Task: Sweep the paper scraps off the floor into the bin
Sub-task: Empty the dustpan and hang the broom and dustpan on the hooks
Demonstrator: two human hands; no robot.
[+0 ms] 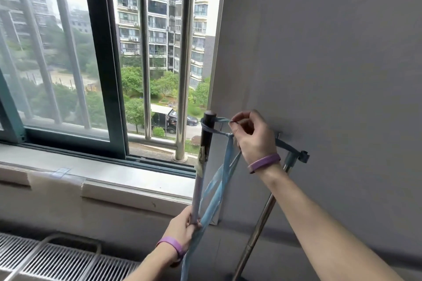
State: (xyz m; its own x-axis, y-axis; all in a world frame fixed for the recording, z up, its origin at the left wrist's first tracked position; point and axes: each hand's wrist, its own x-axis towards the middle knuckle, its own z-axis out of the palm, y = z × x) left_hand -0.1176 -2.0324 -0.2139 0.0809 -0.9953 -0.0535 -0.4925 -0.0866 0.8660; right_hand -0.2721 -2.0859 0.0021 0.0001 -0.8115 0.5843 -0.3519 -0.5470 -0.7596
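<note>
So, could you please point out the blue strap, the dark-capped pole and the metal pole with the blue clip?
blue strap [229,155]: head view, hanging band below the knot.
dark-capped pole [207,130]: head view, dark upper section.
metal pole [262,217]: head view, mid-shaft.

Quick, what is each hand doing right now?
Left hand: closed around the broom handle.
Right hand: fingers pinching the blue strap looped near the handle's top.
</note>
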